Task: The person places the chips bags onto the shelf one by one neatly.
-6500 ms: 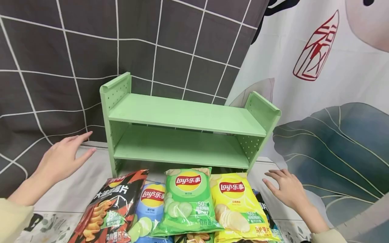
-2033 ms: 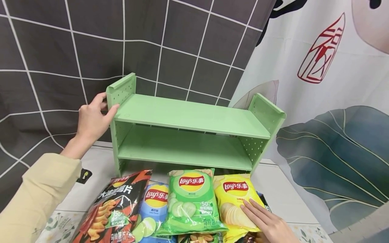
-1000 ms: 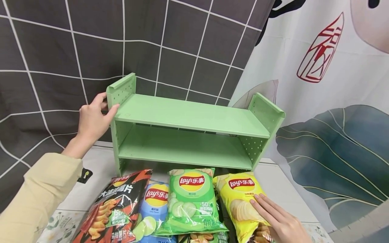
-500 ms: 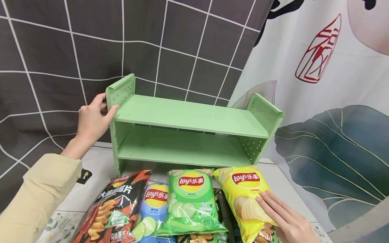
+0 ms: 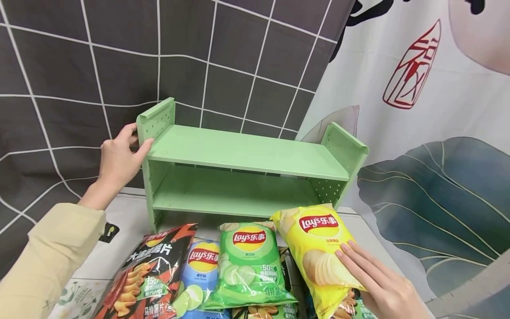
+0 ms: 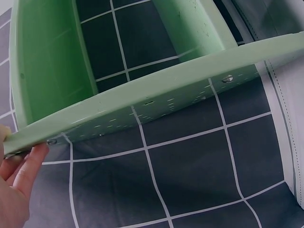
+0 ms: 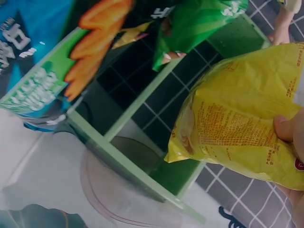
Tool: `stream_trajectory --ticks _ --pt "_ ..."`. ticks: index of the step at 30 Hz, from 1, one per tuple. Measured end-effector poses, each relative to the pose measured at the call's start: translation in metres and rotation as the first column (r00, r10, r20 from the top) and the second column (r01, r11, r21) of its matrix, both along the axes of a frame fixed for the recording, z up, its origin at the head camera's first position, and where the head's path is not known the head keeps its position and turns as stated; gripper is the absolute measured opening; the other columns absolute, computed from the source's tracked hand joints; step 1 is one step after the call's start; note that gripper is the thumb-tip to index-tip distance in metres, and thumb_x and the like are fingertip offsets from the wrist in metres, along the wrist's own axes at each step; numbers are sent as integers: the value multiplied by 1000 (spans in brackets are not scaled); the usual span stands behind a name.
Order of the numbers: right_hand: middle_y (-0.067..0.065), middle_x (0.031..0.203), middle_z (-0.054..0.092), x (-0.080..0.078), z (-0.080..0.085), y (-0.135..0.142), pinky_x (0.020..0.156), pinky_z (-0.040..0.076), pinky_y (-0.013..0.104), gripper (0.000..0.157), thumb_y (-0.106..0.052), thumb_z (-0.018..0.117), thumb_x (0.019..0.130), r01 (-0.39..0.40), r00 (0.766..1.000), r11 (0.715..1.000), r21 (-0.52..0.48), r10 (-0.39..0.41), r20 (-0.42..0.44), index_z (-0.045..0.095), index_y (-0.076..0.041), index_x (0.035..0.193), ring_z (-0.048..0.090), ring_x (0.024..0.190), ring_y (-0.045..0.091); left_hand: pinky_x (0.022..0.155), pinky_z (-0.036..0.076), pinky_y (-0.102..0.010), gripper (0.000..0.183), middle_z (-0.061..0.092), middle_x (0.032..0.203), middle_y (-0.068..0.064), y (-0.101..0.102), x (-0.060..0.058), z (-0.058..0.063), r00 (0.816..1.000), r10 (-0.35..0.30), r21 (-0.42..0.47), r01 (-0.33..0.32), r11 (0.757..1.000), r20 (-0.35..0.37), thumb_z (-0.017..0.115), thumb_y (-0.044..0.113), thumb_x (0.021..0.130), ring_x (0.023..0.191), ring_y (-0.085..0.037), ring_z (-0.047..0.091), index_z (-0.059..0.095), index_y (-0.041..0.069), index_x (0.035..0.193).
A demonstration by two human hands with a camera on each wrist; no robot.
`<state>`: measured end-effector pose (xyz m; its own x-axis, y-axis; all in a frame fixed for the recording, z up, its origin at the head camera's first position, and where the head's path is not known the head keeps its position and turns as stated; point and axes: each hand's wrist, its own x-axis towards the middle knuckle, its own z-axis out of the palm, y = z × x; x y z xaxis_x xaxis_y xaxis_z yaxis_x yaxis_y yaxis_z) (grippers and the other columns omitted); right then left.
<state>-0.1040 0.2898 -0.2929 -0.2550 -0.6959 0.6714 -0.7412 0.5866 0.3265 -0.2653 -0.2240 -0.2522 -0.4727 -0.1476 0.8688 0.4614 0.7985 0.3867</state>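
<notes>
My right hand (image 5: 386, 283) holds a yellow Lay's chip bag (image 5: 318, 248), straight fingers across its printed front. From the right wrist view, the thumb (image 7: 283, 127) presses the back of the bag, so it is pinched between thumb and fingers. The bag is tilted, its top overlapping the lower edge of a green two-tier shelf (image 5: 247, 150). My left hand (image 5: 119, 164) grips the upper left side panel of that shelf, thumb in front and fingers behind. In the left wrist view, fingertips (image 6: 38, 154) touch the panel's outer face.
In front of the shelf lie a black-and-red chip bag (image 5: 147, 270), a blue one (image 5: 201, 270) and a green one (image 5: 249, 266). More dark bags are partly hidden beneath. A dark grid cloth (image 5: 247, 57) hangs behind; a white patterned cloth (image 5: 458, 110) hangs at right.
My left hand has moved in to grip the shelf. My right hand has come onto the yellow bag and raised it off the pile toward the shelf, uncovering dark bags underneath.
</notes>
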Motion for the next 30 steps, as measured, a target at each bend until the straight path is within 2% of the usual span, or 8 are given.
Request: stream_trajectory --ticks 3,5,10,14,17,24,27,30 --pt "-1 135 60 1 5 -4 81 42 8 50 -25 26 101 17 1000 1000 -22 -18 -17 68 -3 116 42 137 4 61 33 -33 35 71 91 -27 0 0 0 1000 -1 -1 1 1000 -1 65 11 87 70 -47 65 57 -9 115" --pt "1 133 62 1 8 -8 83 43 8 49 -27 28 102 9 1000 999 -42 -9 -19 68 -2 115 43 136 4 60 32 -31 35 71 90 -26 -1 0 0 1000 -1 -3 1 1000 -5 65 11 87 69 -46 65 58 -9 115" --pt "3 133 62 0 13 -15 99 32 9 48 -30 33 103 -3 1000 996 -90 2 -17 68 2 115 44 135 4 58 28 -26 35 71 89 -25 -4 -1 -1 1000 1 -6 -1 1000 -14 66 12 87 64 -45 63 58 -8 115" --pt "4 132 63 -1 20 -22 99 32 9 47 -30 36 103 -14 999 992 -127 8 -44 68 2 113 45 134 3 58 29 -27 35 71 87 -25 -4 -2 -1 1000 3 -8 -3 1000 -8 65 13 88 64 -45 63 58 -7 115" --pt "8 127 66 -4 25 -29 100 33 10 43 -27 40 102 -59 995 986 -155 46 -86 68 3 112 47 133 5 59 29 -28 35 71 88 -25 -4 -2 -1 1000 1 -8 -1 1000 -1 65 13 88 66 -45 64 58 -7 116" --pt "13 119 69 -14 31 -43 99 36 10 37 -17 39 98 -98 984 983 -152 73 -164 69 1 112 50 131 9 60 30 -27 36 71 92 -25 -3 -1 -2 1000 -4 2 4 1000 6 64 14 89 70 -44 66 58 -8 117" --pt "14 118 69 -17 32 -45 100 34 11 37 -15 40 97 -107 983 982 -157 81 -166 69 2 112 51 131 10 59 29 -26 36 71 90 -25 -3 -1 -3 1000 -5 -5 5 1000 -4 64 13 89 65 -44 64 58 -8 117" --pt "14 116 70 -20 31 -48 95 39 12 37 -14 39 95 -98 982 980 -172 67 -177 69 1 111 52 130 9 57 27 -25 36 71 89 -25 -3 -2 -3 1000 -6 -15 6 1000 -15 64 13 88 59 -42 61 58 -8 116"
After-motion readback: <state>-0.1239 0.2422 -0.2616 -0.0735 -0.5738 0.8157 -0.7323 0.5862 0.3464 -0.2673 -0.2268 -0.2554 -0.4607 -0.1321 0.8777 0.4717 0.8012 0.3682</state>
